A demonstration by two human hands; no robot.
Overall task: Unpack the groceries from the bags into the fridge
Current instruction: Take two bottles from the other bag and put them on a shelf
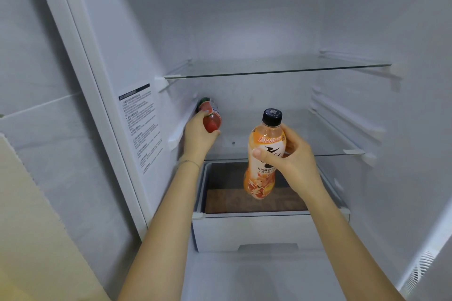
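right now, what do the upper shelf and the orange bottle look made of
Upper shelf: apparently clear glass; the back wall shows through it and its front edge reads as a thin dark line. Orange bottle: probably clear plastic under a glossy printed wrap, with a dark, matte-looking cap.

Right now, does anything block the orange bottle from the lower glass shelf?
Nothing visible. The right hand holds the orange bottle before the lower glass shelf; the red bottle in the left hand is far left.
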